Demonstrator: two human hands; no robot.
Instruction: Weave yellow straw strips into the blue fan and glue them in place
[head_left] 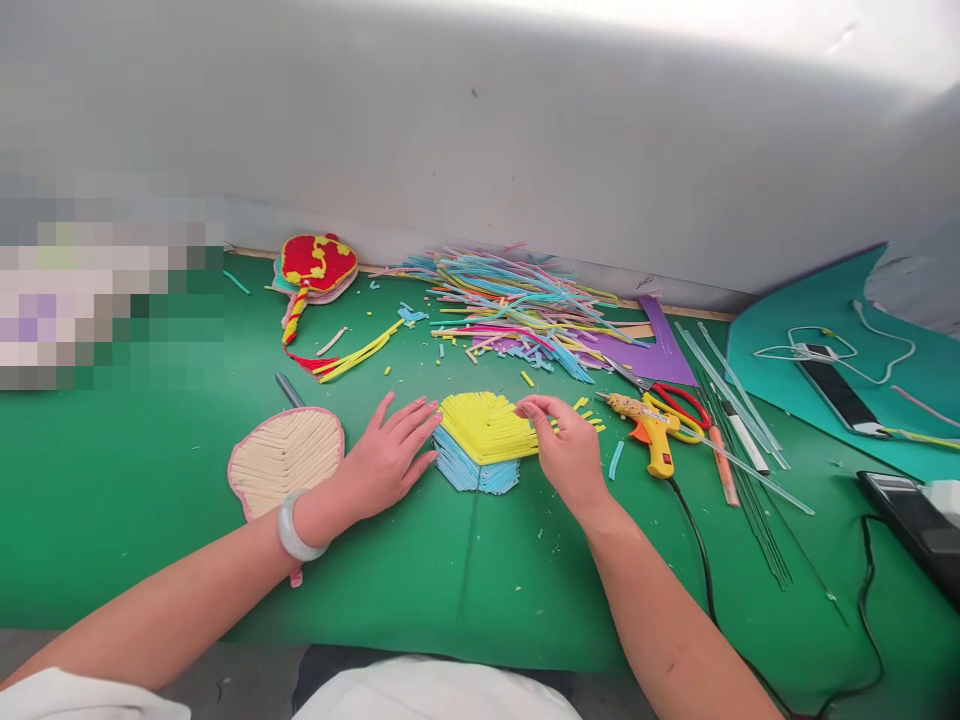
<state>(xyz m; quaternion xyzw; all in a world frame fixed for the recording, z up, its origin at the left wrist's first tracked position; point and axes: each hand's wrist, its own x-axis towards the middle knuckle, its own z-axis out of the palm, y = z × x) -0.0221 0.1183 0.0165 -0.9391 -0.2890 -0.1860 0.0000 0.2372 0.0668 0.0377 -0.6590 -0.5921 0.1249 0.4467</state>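
In the middle of the table lies a fan-shaped piece of pipe cleaners, its upper part yellow [480, 425] and its lower part blue [480, 475], with a thin wire stem [472, 550] running down toward me. My left hand [397, 445] rests flat with fingers spread, fingertips at the piece's left edge. Over its right side, where loose yellow ends [592, 420] stick out, my right hand [559, 435] is closed in a pinch; what is between the fingertips is too small to tell. Partly under my left forearm is a cream fan with pink edging [289, 450].
Behind lies a heap of coloured pipe cleaners [517, 290] near a purple sheet [652, 350]. To the right are a yellow glue gun [652, 435], scissors [682, 405], glue sticks [727, 385], wires [750, 530] and a phone [911, 530]. A red fan [319, 262] lies back left.
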